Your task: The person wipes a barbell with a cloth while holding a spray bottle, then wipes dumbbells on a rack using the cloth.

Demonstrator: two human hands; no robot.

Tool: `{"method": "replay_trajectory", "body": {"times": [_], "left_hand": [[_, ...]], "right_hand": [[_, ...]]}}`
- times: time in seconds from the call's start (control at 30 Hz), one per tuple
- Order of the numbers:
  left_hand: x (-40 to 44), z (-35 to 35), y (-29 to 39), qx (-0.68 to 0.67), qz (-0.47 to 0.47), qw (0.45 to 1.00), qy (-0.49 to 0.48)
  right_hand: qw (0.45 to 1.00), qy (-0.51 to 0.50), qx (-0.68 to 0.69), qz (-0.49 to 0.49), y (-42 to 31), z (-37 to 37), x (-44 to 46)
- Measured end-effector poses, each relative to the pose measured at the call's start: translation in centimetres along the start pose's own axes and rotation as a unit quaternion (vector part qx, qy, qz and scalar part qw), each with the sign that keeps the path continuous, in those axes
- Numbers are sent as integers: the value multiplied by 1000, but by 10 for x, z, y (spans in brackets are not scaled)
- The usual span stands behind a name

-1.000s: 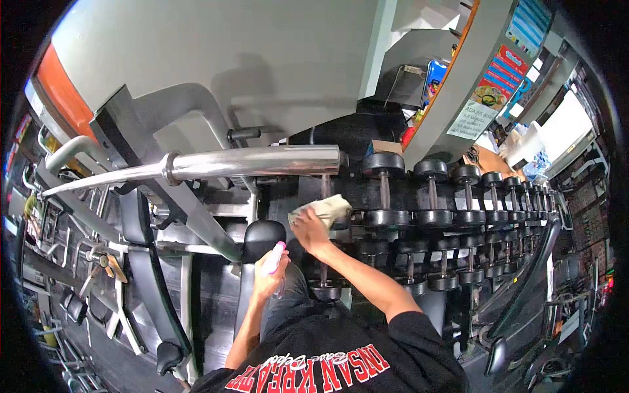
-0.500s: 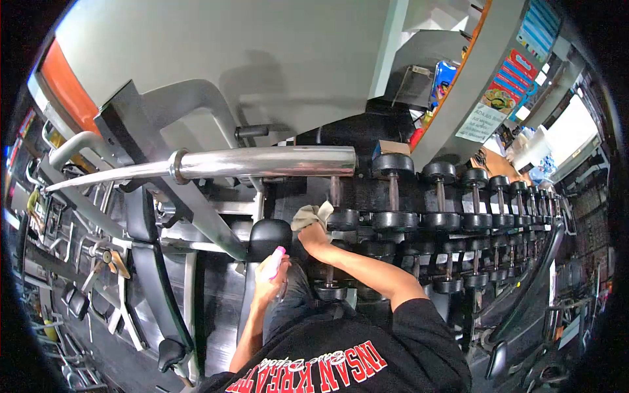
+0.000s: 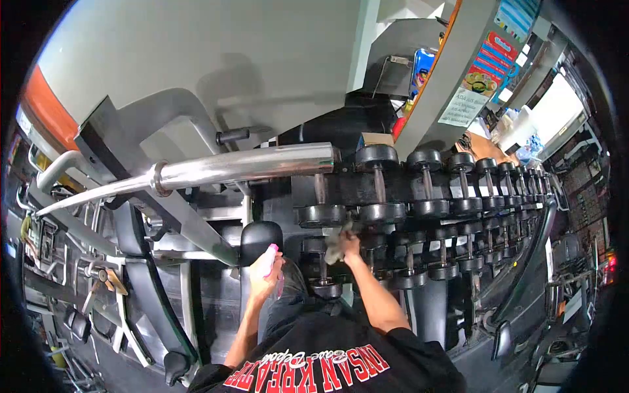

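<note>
In my left hand (image 3: 265,280) is a spray bottle with a pink top (image 3: 268,257), held upright over my lap beside the black bench pad (image 3: 261,234). My right hand (image 3: 351,246) grips a grey-beige cloth (image 3: 336,247), slightly blurred. It is among the dumbbells, between the upper and lower rows. Just above the cloth is the black end of an upper-row dumbbell (image 3: 322,215). A lower-row dumbbell (image 3: 324,268) lies to the left of the cloth. Whether the cloth touches either one I cannot tell.
A thick chrome barbell sleeve (image 3: 249,162) juts across in front of me. Two rows of black dumbbells (image 3: 427,183) run off to the right on a rack. At the left stand a padded bench (image 3: 154,295) and a grey machine frame (image 3: 151,177). A grey wall (image 3: 196,52) rises ahead.
My right hand has moved right and down with the cloth, from beside the upper-row dumbbell to between the rows. My left hand keeps the spray bottle nearly in place. The view has shifted slightly.
</note>
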State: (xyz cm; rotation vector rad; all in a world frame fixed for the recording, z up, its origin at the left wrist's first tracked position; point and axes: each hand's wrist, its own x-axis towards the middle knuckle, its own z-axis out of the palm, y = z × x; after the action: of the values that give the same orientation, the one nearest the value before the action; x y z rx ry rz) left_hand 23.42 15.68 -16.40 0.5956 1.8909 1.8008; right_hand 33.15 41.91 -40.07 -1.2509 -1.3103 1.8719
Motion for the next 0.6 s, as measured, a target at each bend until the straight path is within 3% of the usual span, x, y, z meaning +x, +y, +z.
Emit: {"method": "replay_trajectory", "body": {"times": [0.07,0.13,0.2,0.27,0.33,0.47,0.5,0.6], "left_hand": [[1,-3,-1,8,16,1000,5],[-5,-8,-2,18,25,999,12],[-8,-14,-1,11,-13,999,34],[-10,-22,-4,10,-15,999,36],[-14,-25,-5,9,-15,999,34],[-12,-29,-6,13,-6,999,44],[-12,-31,-6,8,-20,999,37],[-10,-30,-4,12,-14,999,44]], "right_hand": [[963,18,248,106,35,4,4],[952,23,266,151,1,12,-27],[944,-13,329,31,-33,22,-43],[947,16,321,4,-57,33,-47],[985,114,67,-111,-69,37,-48],[949,123,-123,-262,-105,35,-63],[870,119,-236,-417,-124,38,-68],[752,-6,-407,-518,-175,67,-85]]}}
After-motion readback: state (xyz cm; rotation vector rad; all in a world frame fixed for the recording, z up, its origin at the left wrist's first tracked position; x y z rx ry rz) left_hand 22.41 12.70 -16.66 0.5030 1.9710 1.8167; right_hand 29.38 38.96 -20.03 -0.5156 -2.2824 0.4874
